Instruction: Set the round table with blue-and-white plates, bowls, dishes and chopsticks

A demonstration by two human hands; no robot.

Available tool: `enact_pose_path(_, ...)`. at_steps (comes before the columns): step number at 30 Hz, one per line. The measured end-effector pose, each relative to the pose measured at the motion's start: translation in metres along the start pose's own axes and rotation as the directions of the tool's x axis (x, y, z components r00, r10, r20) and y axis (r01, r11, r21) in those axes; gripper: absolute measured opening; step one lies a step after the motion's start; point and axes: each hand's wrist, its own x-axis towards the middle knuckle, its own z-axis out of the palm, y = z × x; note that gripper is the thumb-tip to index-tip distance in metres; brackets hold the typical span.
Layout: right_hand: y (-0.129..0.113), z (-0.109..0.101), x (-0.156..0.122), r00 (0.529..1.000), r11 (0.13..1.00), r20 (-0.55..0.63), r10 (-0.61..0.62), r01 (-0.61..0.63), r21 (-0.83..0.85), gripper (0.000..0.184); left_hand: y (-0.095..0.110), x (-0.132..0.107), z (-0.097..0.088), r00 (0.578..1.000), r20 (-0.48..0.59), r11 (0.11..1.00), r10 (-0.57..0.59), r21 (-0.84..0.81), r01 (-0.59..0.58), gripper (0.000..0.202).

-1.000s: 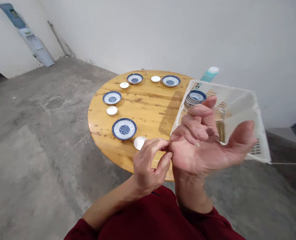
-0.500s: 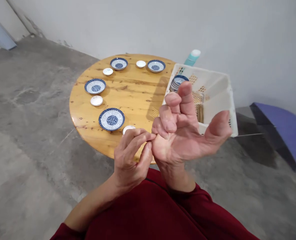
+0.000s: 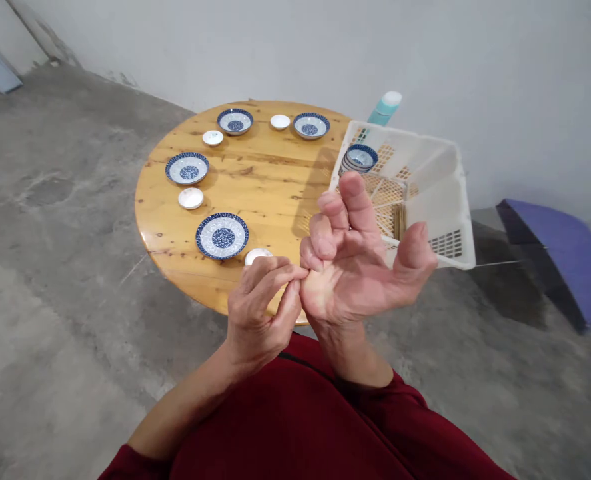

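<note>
My left hand (image 3: 262, 310) is closed in a pinch, its thumb and fingertips touching the outer edge of my right palm. No separate object shows between those fingertips. My right hand (image 3: 358, 267) is turned palm up, with its thumb spread and its fingers partly curled and apart; nothing lies in it. Both hands are raised over the near edge of a round wooden table (image 3: 265, 187). Just beyond my left hand, a small white dish (image 3: 258, 255) is partly covered by it. A blue-and-white plate (image 3: 222, 236) lies to its left.
Around the table's left and far sides stand more patterned plates (image 3: 187, 169) and small white dishes (image 3: 190, 198). A white plastic basket (image 3: 445, 200) at the right holds stacked bowls (image 3: 362, 157) and a bundle of thin sticks (image 3: 400, 220). Behind it is a turquoise bottle (image 3: 385, 109). A purple umbrella (image 3: 560, 260) lies right.
My right hand has tilted slightly and shifted left, uncovering more of the basket's inside. My left hand keeps its pinch at the palm's edge. The view has moved slightly.
</note>
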Motion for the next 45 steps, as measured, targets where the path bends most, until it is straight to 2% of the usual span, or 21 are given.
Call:
enact_pose_path(4, 0.005, -0.004, 0.001, 0.999, 0.998, 0.035, 0.007, -0.009, 0.064, 0.071, -0.002, -0.002, -0.001, 1.0, 0.009, 0.999, -0.011, 0.031, 0.011, 0.019)
enact_pose_path(8, 0.009, -0.004, 0.0, 1.0, 0.996, 0.019, 0.016, -0.017, 0.083, 0.075, -0.006, -0.004, -0.002, 1.0, 0.003, 0.999, -0.015, 0.038, 0.015, 0.017)
enact_pose_path(22, 0.014, 0.003, -0.004, 0.991, 0.984, -0.127, -0.045, 0.022, -0.177, 0.061, -0.013, -0.01, 0.003, 1.0, 0.021, 1.0, -0.013, 0.015, 0.013, 0.018)
enact_pose_path(28, 0.021, 0.003, 0.003, 0.994, 0.995, -0.087, -0.065, 0.058, -0.087, 0.048, -0.019, -0.007, 0.002, 0.999, 0.038, 0.999, 0.0, 0.035, -0.001, 0.015)
enact_pose_path(33, 0.017, 0.004, 0.012, 0.996, 0.995, -0.043, -0.078, 0.076, -0.062, 0.054, -0.018, -0.006, 0.008, 0.996, -0.079, 0.999, -0.031, -0.04, 0.028, 0.01)
enact_pose_path(41, 0.003, 0.013, 0.016, 0.99, 0.994, -0.137, -0.036, 0.049, 0.097, 0.055, -0.013, -0.007, 0.019, 0.992, -0.096, 0.988, -0.082, -0.138, 0.068, 0.023)
enact_pose_path(45, 0.0, 0.02, 0.014, 0.981, 0.993, -0.186, -0.064, 0.08, 0.084, 0.052, -0.01, -0.006, 0.02, 0.991, -0.091, 0.984, -0.096, -0.159, 0.081, 0.026)
